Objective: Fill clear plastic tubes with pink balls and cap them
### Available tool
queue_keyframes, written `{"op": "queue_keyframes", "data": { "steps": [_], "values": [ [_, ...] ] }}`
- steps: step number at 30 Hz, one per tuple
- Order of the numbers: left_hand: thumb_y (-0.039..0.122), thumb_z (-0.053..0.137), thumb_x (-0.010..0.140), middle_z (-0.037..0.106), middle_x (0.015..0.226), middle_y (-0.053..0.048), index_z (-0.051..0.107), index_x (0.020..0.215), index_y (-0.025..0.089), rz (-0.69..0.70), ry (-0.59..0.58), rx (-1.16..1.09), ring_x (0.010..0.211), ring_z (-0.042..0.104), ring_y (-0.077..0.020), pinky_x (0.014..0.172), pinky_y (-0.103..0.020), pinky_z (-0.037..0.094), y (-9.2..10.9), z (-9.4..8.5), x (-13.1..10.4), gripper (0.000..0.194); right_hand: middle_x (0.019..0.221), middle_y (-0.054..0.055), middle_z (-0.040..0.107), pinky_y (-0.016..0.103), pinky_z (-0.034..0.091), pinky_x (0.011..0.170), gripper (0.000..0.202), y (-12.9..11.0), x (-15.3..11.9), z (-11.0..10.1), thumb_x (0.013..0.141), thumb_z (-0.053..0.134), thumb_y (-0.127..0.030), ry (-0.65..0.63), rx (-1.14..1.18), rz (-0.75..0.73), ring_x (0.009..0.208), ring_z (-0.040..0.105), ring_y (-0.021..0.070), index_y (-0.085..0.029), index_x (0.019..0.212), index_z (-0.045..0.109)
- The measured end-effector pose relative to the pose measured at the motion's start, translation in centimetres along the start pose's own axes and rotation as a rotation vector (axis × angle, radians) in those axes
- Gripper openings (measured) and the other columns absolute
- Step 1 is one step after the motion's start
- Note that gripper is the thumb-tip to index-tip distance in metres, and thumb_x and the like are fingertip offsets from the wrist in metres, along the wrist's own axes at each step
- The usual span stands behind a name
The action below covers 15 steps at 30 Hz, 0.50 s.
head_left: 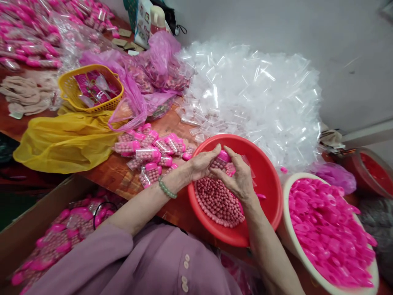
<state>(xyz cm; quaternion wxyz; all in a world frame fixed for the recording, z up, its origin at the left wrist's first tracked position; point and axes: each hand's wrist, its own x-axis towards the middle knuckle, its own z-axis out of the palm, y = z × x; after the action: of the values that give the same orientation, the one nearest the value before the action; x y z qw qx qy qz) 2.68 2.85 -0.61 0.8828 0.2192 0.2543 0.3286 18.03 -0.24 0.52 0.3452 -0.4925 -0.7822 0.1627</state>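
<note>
My left hand point(200, 164), with a green bead bracelet at the wrist, grips a small clear bottle point(217, 162) that has a pink cap and pink beads inside. From the other side, the fingers and thumb of my right hand point(240, 177) close around the same bottle. Both hands are over a red basin point(274, 207), where loose pink beads point(216, 203) lie heaped. Left of the basin, several filled, pink-capped bottles point(148, 154) are piled on the table. My fingers partly cover the bottle.
A cream tub point(287, 213) of pink caps point(328, 233) stands at the right. Behind the basin rises a heap of clear empty tubes point(251, 94). A yellow basket point(69, 94) and yellow bag point(66, 141) are at left. Filled bottles lie in a cardboard box point(39, 209) below.
</note>
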Motion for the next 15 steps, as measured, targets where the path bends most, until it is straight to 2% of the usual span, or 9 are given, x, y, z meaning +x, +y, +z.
{"op": "queue_keyframes", "data": {
  "steps": [3, 6, 10, 15],
  "values": [
    [0.040, 0.044, 0.100, 0.066, 0.066, -0.005, 0.071, 0.086, 0.010, -0.013, 0.006, -0.042, 0.059, 0.060, -0.0109, 0.062, -0.023, 0.051, -0.01, 0.02, 0.11, 0.043, 0.131, 0.022, 0.060, 0.052, 0.048, 0.098, 0.086, 0.47, -0.43, -0.05, 0.080, 0.070, -0.050, -0.071, -0.229, -0.157, 0.118, 0.058, 0.0350, -0.012, 0.148, 0.036],
    [0.039, 0.037, 0.102, 0.064, 0.062, -0.005, 0.072, 0.090, 0.009, -0.098, -0.013, -0.006, 0.052, 0.058, -0.0115, 0.059, -0.025, 0.050, -0.02, -0.06, 0.28, 0.048, 0.125, 0.025, 0.060, 0.055, 0.048, 0.091, 0.091, 0.71, -0.69, 0.24, 0.080, 0.066, -0.054, -0.085, -0.415, -0.182, 0.111, 0.059, 0.0381, -0.009, 0.149, 0.027],
    [0.037, 0.043, 0.100, 0.067, 0.067, -0.006, 0.071, 0.095, 0.009, -0.066, 0.009, -0.016, 0.052, 0.057, -0.0109, 0.058, -0.025, 0.049, -0.26, -0.24, 0.53, 0.040, 0.117, 0.023, 0.063, 0.049, 0.047, 0.084, 0.084, 0.71, -0.59, 0.40, 0.081, 0.063, -0.051, -0.057, -0.528, -0.238, 0.099, 0.060, 0.0358, -0.008, 0.145, 0.029],
    [0.034, 0.047, 0.099, 0.068, 0.069, -0.006, 0.070, 0.085, 0.008, -0.055, 0.028, -0.054, 0.059, 0.060, -0.0103, 0.066, -0.024, 0.050, -0.40, -0.15, 0.38, 0.037, 0.105, 0.018, 0.067, 0.043, 0.044, 0.082, 0.071, 0.15, -0.23, 0.07, 0.080, 0.061, -0.047, -0.013, -0.568, -0.289, 0.091, 0.061, 0.0309, -0.009, 0.136, 0.039]
  ]
}}
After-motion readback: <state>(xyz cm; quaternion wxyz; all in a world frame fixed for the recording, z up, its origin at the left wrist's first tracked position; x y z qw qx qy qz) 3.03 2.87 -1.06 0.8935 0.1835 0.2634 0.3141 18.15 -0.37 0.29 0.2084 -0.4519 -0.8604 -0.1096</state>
